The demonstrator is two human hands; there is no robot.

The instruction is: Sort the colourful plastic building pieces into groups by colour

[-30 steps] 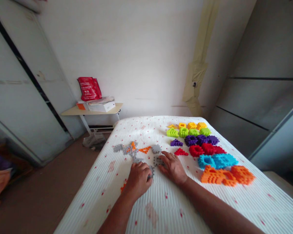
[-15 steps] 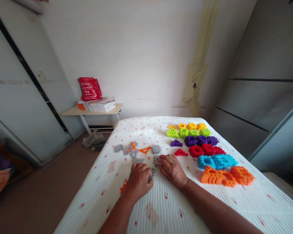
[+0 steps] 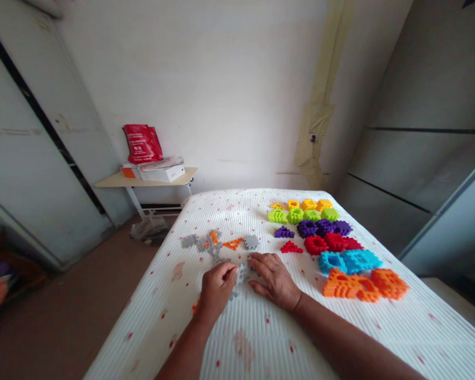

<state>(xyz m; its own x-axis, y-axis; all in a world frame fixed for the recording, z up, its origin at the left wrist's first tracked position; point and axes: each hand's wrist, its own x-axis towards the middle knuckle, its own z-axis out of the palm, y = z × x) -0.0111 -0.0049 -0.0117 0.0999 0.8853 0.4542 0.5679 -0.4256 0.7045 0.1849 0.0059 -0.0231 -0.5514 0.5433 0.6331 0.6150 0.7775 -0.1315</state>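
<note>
Near the middle of the bed, my left hand (image 3: 217, 285) is closed in a pinch at the left edge of a grey toothed piece (image 3: 241, 273). My right hand (image 3: 275, 279) lies to its right with the fingers apart, the fingertips over another grey piece that is mostly covered. Just beyond the hands are a flat grey piece (image 3: 251, 242), an orange triangle (image 3: 233, 244) and a cluster of grey pieces (image 3: 206, 243) with orange ones among them. Part of an orange piece (image 3: 195, 306) shows beside my left wrist.
Rows of yellow (image 3: 309, 204), green (image 3: 295, 215), purple (image 3: 307, 228), red (image 3: 315, 245), blue (image 3: 362, 260) and orange pieces (image 3: 342, 285) line the right of the bed (image 3: 245, 338). A side table (image 3: 114, 180) with a red bag (image 3: 142, 144) stands at the back left.
My left hand has turned and its fingers now pinch at a grey piece, which shows more between the hands. My right hand's thumb has spread from the fingers. The view has shifted slightly.
</note>
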